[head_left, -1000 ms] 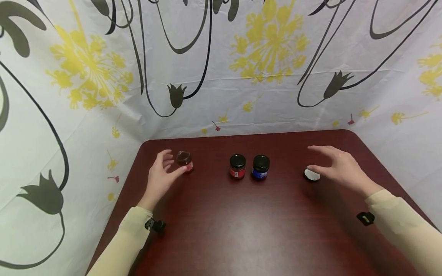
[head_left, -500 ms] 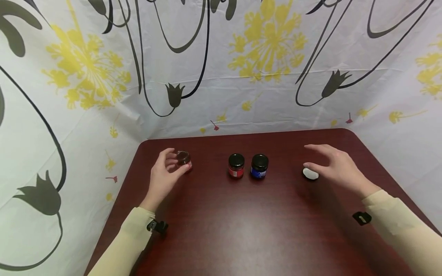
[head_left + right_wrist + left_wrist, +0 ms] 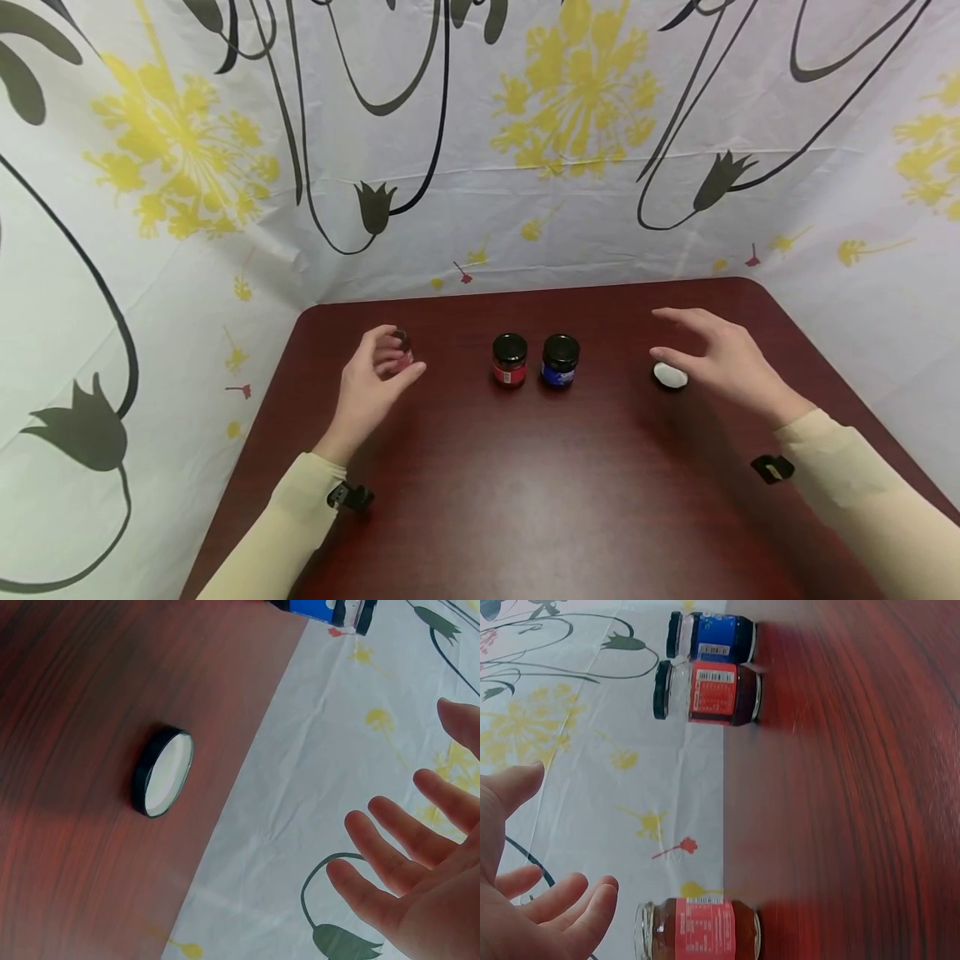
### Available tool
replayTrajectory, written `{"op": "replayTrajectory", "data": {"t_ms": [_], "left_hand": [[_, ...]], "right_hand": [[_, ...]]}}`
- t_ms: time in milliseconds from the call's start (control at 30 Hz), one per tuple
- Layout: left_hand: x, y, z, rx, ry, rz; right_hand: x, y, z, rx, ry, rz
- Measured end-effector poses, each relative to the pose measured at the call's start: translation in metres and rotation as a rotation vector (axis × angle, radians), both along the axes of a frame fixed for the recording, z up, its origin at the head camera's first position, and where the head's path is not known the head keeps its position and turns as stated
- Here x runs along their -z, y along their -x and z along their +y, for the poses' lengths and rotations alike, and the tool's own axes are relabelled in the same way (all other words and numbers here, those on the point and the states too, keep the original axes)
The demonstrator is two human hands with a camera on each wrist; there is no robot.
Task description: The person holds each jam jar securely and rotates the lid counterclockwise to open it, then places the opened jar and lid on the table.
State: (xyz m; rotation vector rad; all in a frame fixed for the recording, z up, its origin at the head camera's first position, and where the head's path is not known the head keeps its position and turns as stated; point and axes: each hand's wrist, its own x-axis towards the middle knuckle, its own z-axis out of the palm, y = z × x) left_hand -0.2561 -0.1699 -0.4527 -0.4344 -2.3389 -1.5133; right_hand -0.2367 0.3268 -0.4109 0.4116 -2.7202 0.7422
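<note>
Left hand (image 3: 371, 390), fingers loosely bent, thumb spread, grasps nothing; over last second it shifts right, now partly screening lidless jar (image 3: 406, 360) in head view. That jar stands upright, well left of blue-labelled jar (image 3: 560, 364). Right hand (image 3: 729, 364), relaxed and empty, hovers right of blue-labelled jar, near black lid (image 3: 670, 377) lying pale side up. Capped red jar (image 3: 510, 364) stands just left of blue-labelled jar on desk (image 3: 525, 467). Judging by left wrist view's gap, shift brings no hold; jar and lid lie apart.

There are three jars (image 3: 510, 367), one loose lid (image 3: 671, 377) and one table (image 3: 540, 483).
</note>
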Motion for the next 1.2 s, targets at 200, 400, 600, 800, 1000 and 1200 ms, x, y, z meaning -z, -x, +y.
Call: {"op": "replayTrajectory", "data": {"t_ms": [200,400,600,800,1000,1200], "left_hand": [[0.006,-0.001,0.007,0.015,0.002,-0.009],[0.009,-0.002,0.018,0.024,0.033,-0.050],[0.012,-0.001,0.030,0.050,0.039,-0.071],[0.018,0.000,0.040,0.066,0.050,-0.095],[0.023,0.003,0.051,0.071,0.070,-0.120],[0.026,0.007,0.060,0.085,0.048,-0.166]], "right_hand": [[-0.001,0.001,-0.006,-0.005,0.015,0.006],[0.000,0.001,-0.008,-0.006,0.021,-0.014],[-0.001,0.001,-0.009,-0.021,0.024,-0.016],[-0.001,0.001,-0.014,-0.040,0.029,-0.020],[-0.001,0.001,-0.020,-0.046,0.032,-0.027],[0.001,0.001,-0.022,-0.051,0.027,-0.024]]}}
